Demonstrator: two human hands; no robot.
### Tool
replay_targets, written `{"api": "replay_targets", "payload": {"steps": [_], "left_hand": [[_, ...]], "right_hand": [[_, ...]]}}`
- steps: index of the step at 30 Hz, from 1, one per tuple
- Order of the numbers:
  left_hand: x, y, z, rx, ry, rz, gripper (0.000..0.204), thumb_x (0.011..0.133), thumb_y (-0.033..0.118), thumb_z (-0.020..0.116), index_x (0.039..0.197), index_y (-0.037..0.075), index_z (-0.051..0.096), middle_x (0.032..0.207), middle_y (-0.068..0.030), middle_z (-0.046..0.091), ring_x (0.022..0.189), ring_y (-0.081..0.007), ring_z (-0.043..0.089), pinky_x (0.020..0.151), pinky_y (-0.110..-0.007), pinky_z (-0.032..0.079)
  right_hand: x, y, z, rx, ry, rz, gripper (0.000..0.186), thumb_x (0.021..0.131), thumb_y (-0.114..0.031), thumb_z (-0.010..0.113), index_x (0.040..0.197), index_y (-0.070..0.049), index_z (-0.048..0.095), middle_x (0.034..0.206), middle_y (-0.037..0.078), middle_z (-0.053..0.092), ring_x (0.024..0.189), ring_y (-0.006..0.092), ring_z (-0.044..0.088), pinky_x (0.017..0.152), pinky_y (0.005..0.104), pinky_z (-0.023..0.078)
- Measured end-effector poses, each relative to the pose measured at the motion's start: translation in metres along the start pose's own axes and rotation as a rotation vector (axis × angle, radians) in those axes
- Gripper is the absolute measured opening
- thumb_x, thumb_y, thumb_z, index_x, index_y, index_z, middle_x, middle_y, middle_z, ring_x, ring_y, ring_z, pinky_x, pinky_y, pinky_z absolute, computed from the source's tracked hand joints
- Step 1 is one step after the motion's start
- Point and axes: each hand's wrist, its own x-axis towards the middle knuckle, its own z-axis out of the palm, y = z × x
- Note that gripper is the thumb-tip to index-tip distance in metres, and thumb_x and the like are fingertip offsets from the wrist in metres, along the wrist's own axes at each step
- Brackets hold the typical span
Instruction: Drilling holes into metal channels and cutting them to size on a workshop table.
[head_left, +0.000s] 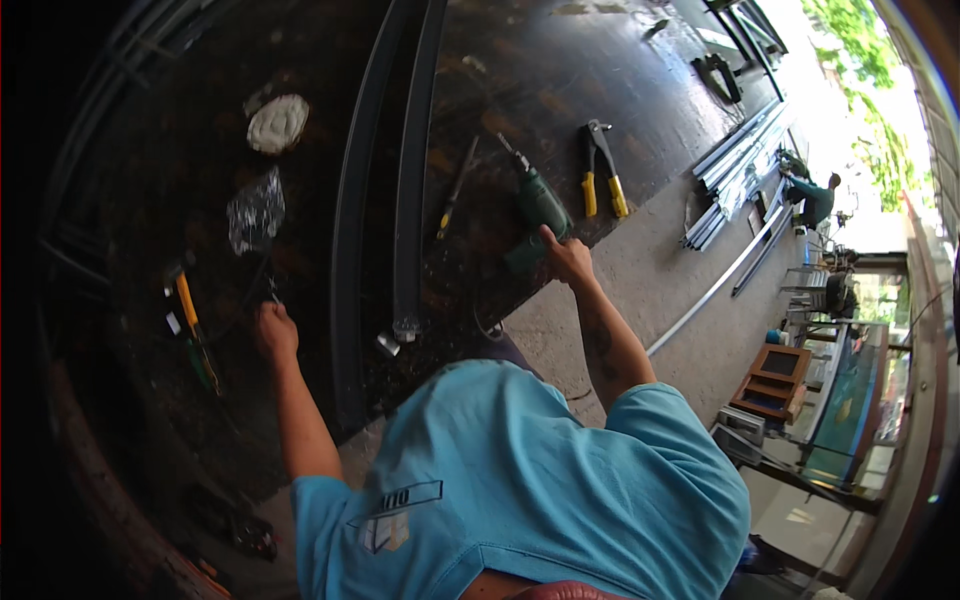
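Note:
My right hand (568, 258) is closed at the back of a green power drill (541, 203), whose bit points away from me over the dark tabletop. My left hand (277, 328) is closed on the left side, its fingertips by a small shiny piece too small to name; what it holds is hidden. Between my hands run two long dark metal bars (411, 170), side by side. A thin tool with a yellow-and-black handle (455, 190) lies between the bars and the drill. Right of the drill rests a hand riveter (602, 172) with yellow grips.
The dark table (520, 70) carries a clear plastic bag (256, 212), a whitish round lump (278, 124) and a yellow-handled tool (187, 302) at left. Metal profiles (735, 170) lie beyond its right edge, near a crouching person (815, 200). A brown wooden frame (772, 380) stands right.

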Motion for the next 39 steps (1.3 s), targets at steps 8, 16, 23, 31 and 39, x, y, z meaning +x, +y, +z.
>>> {"api": "replay_targets", "payload": {"steps": [8,16,23,31,39], "left_hand": [[-0.038,-0.033,0.012,-0.155,0.336,-0.069,0.013,0.091,0.011,0.062,0.097,0.0,0.066,0.093,-0.0207,0.068,0.087,-0.038,0.065,0.079,-0.043,0.049],[-0.063,-0.026,-0.007,-0.424,0.452,-0.519,0.021,0.088,0.017,0.067,0.105,0.005,0.069,0.095,-0.0119,0.07,0.084,-0.0274,0.068,0.076,-0.039,0.052],[-0.089,-0.011,0.014,-1.201,0.659,-0.716,0.057,0.082,0.011,0.068,0.136,0.007,0.051,0.106,-0.012,0.067,0.087,-0.0191,0.066,0.08,-0.036,0.051],[-0.061,-0.037,0.039,-1.356,0.33,-0.51,0.053,0.079,0.01,0.066,0.13,0.003,0.052,0.09,-0.0096,0.064,0.08,-0.0182,0.063,0.067,-0.029,0.052],[-0.094,-0.05,0.037,-1.196,0.5,-0.594,0.041,0.077,0.006,0.058,0.118,0.002,0.062,0.094,-0.0205,0.068,0.083,-0.0287,0.071,0.072,-0.034,0.059]], "right_hand": [[0.082,0.019,-0.033,0.04,0.499,-0.262,0.055,0.081,-0.034,0.073,0.124,-0.006,0.054,0.116,0.024,0.056,0.111,0.0415,0.056,0.093,0.0471,0.048],[0.165,0.022,-0.045,0.075,0.16,-0.454,0.035,0.081,-0.012,0.063,0.113,0.0,0.055,0.114,0.024,0.054,0.107,0.0425,0.059,0.091,0.0495,0.05],[0.146,0.027,-0.123,0.489,0.153,-0.438,0.024,0.081,-0.016,0.061,0.09,0.006,0.062,0.08,0.021,0.068,0.075,0.0374,0.066,0.07,0.0456,0.05],[-0.032,0.073,-0.211,0.976,-0.551,-0.734,0.034,0.091,-0.024,0.069,0.112,0.002,0.066,0.077,-0.002,0.058,0.063,0.0051,0.05,0.054,0.0224,0.039],[-0.126,0.081,-0.166,0.799,-0.7,-0.772,0.032,0.091,-0.021,0.069,0.112,0.003,0.065,0.077,-0.003,0.056,0.066,0.0047,0.047,0.056,0.0239,0.039]]}}
